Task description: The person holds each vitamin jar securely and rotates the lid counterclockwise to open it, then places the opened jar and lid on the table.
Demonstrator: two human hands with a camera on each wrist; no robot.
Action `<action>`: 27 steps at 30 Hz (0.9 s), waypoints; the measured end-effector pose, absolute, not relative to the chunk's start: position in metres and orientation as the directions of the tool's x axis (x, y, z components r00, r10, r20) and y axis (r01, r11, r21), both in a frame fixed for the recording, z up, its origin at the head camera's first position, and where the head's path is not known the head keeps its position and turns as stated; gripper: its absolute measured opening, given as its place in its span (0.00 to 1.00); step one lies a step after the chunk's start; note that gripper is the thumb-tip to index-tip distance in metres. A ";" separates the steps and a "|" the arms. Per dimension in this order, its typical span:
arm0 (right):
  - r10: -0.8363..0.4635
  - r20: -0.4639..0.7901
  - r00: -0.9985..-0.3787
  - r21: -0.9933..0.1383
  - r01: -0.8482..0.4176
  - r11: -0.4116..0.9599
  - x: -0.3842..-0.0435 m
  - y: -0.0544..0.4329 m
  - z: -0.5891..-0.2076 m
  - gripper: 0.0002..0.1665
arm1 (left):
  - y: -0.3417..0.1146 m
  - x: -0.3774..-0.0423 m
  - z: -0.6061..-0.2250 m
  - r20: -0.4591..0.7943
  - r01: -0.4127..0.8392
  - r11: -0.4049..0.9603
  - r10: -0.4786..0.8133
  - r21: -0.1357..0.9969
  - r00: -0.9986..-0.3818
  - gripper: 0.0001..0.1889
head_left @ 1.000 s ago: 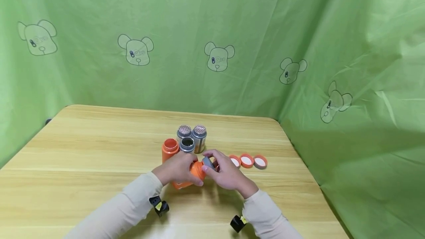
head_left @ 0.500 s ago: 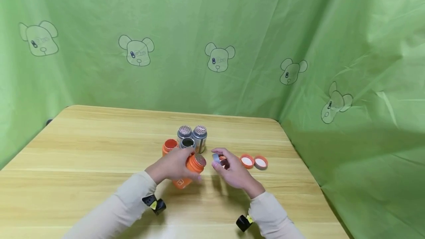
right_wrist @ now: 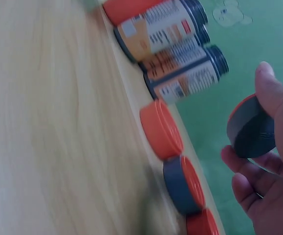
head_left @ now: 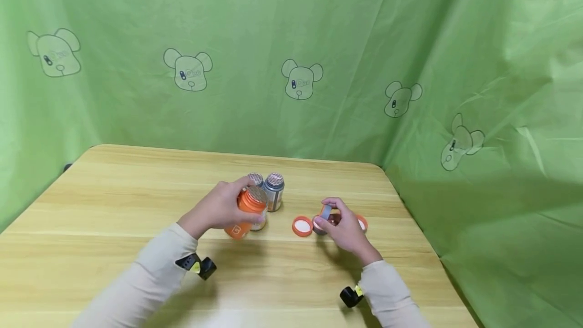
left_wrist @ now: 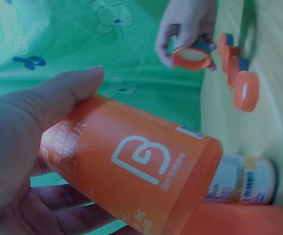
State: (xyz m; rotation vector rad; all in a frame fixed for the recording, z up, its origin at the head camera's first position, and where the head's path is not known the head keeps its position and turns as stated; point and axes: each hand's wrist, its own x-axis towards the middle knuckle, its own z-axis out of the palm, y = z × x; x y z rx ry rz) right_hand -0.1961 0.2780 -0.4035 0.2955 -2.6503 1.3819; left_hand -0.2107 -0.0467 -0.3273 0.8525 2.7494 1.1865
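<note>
My left hand grips an orange bottle with a printed label, tilted, its lidless mouth covered by a foil seal. Thumb and fingers wrap its sides. Off to the right, my right hand pinches a grey lid with an orange inner rim. It holds this lid above a row of lids on the table: an orange lid and a grey one show beside it, upturned with white liners. Another orange bottle stands by the grey bottles, hidden behind the left hand in the head view.
Grey bottles with foil-sealed mouths stand close together beyond the left hand, and a further grey bottle stands with them. The wooden table ends at a green curtain at the back and right.
The grey lid has come off the orange bottle and moved right in my right hand. My left hand has carried the bottle left and back, towards the standing bottles.
</note>
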 end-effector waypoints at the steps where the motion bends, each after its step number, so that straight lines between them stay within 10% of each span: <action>1: -0.093 0.203 -0.975 -0.787 -0.219 0.577 -0.197 0.281 -0.404 0.27 | -0.049 -0.211 -0.325 0.198 0.478 0.555 0.488 0.681 -0.850 0.32; 27: 0.269 0.159 -0.950 -0.650 0.104 0.753 -0.204 0.361 -0.409 0.27 | -0.108 -0.250 -0.335 0.313 0.303 0.586 0.087 0.752 -0.946 0.39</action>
